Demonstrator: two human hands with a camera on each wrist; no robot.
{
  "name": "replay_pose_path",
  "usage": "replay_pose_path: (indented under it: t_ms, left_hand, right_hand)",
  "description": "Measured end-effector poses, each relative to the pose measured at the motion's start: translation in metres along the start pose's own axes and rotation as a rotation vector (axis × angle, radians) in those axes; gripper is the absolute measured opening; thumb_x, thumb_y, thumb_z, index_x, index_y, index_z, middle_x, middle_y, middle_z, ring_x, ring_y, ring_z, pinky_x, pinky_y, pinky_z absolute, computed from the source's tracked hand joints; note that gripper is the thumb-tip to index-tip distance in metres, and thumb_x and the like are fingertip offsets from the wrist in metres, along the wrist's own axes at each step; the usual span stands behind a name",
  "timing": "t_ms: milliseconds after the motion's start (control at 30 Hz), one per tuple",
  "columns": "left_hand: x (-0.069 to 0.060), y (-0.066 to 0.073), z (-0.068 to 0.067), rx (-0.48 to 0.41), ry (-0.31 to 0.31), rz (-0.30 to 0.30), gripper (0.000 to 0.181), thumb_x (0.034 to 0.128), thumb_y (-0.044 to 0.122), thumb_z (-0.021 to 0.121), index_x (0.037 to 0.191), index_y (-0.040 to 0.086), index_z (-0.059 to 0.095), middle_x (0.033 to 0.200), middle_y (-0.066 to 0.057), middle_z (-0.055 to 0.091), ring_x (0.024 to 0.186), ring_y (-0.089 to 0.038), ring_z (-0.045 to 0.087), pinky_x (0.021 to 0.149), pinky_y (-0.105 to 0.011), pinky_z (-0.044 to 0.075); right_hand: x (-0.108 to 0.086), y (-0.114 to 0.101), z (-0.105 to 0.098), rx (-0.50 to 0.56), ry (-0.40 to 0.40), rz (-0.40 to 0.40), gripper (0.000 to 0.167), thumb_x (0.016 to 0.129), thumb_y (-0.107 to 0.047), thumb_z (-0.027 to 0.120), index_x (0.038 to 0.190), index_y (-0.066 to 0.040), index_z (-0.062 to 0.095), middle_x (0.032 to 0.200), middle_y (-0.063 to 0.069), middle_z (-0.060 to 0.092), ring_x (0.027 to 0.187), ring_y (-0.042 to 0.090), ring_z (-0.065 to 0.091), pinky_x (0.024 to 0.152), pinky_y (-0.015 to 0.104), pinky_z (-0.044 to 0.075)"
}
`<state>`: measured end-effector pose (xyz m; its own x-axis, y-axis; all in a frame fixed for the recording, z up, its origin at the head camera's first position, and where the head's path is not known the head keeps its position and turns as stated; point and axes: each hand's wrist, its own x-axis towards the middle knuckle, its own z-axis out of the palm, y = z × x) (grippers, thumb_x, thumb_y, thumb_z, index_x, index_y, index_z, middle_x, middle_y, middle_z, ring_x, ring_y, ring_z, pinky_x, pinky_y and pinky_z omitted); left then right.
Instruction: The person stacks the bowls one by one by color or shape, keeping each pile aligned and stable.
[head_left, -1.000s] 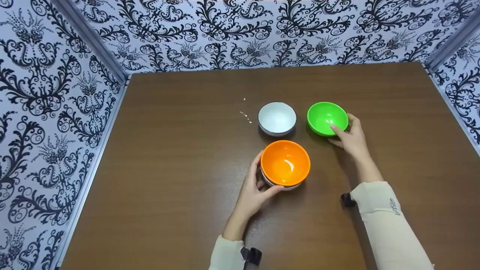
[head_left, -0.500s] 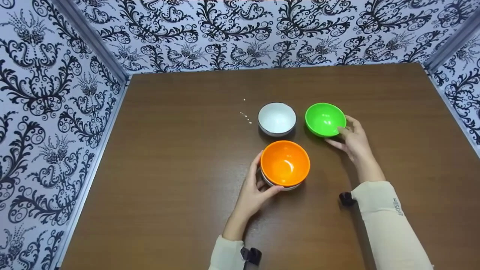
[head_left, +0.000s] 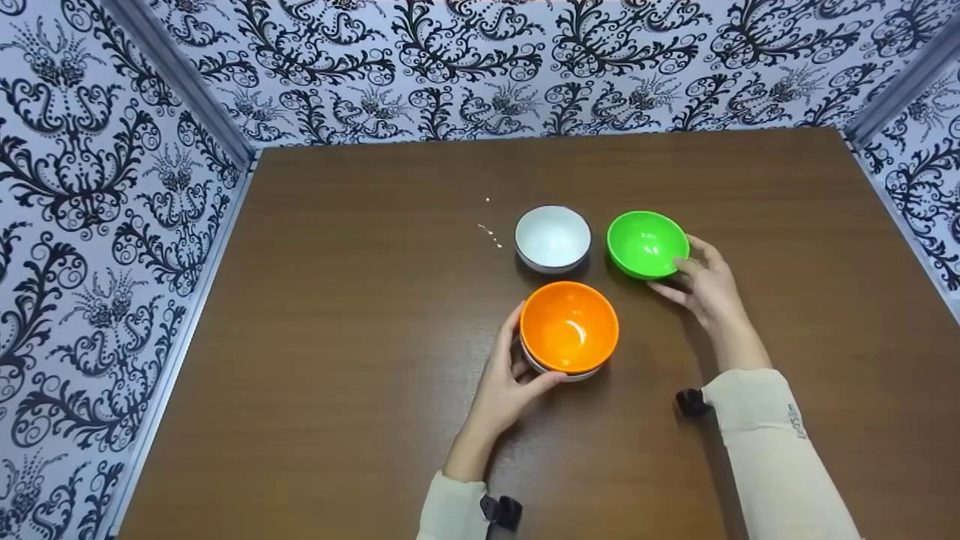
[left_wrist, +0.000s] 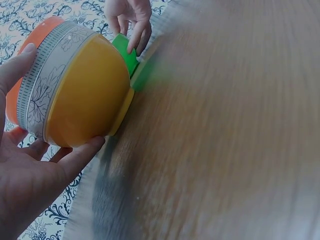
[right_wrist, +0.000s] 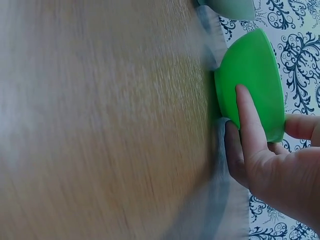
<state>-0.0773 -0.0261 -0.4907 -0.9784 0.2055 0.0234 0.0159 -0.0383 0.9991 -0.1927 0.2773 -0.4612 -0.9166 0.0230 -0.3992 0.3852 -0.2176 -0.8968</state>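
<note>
My left hand (head_left: pixel 504 384) grips a stack of nested bowls from its left side, thumb near the front rim. On top is an orange bowl (head_left: pixel 570 327); in the left wrist view a patterned white band (left_wrist: pixel 49 75) and a yellow bowl (left_wrist: pixel 90 92) show below it. The stack's foot meets the table. With its thumb at the rim and fingers along the outer wall, my right hand (head_left: pixel 711 289) holds a green bowl (head_left: pixel 646 244). That bowl sits upright at or very near the tabletop. Just left of it stands a white-lined bowl (head_left: pixel 553 238), touched by neither hand.
Small pale specks (head_left: pixel 491 235) lie on the brown wooden table (head_left: pixel 345 315) left of the white-lined bowl. Patterned panels (head_left: pixel 480 71) wall the table at the back and both sides.
The green bowl has slid slightly left and toward me with my right hand, whose thumb has shifted from inside the bowl to its rim. My left hand and the stack have stayed still.
</note>
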Motion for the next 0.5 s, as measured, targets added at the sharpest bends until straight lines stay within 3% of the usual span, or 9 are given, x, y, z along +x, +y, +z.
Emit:
replay_pose_path:
  t_ms: [100, 300, 500]
  left_hand:
    - [0.0, 0.0, 0.0, 0.001, 0.0, -0.004, 0.101, 0.0783, 0.025, 0.085, 0.158, 0.021, 0.023, 0.163, -0.003, 0.027, 0.146, -0.025, 0.038, 0.112, -0.042, 0.044]
    - [0.0, 0.0, 0.0, 0.007, -0.005, -0.005, 0.101, 0.0786, 0.026, 0.085, 0.158, 0.022, 0.022, 0.164, -0.001, 0.025, 0.147, -0.024, 0.037, 0.112, -0.041, 0.044]
    - [0.001, -0.001, 0.0, -0.016, -0.016, 0.021, 0.102, 0.0792, 0.023, 0.085, 0.159, 0.017, 0.021, 0.162, -0.005, 0.028, 0.145, -0.025, 0.039, 0.111, -0.041, 0.045]
  right_hand:
    - [-0.002, 0.0, -0.001, 0.008, -0.001, 0.005, 0.063, 0.106, -0.014, 0.041, 0.161, -0.021, 0.01, 0.165, 0.015, 0.009, 0.113, 0.013, 0.057, 0.091, 0.03, 0.059]
    - [-0.007, 0.0, -0.004, 0.022, 0.0, -0.006, 0.063, 0.106, -0.014, 0.043, 0.161, -0.02, 0.012, 0.163, 0.015, 0.012, 0.106, 0.01, 0.061, 0.089, 0.03, 0.059]
    - [-0.012, 0.001, -0.006, 0.031, 0.009, -0.037, 0.064, 0.104, -0.013, 0.046, 0.16, -0.019, 0.015, 0.145, 0.006, 0.032, 0.102, 0.009, 0.064, 0.086, 0.031, 0.06]
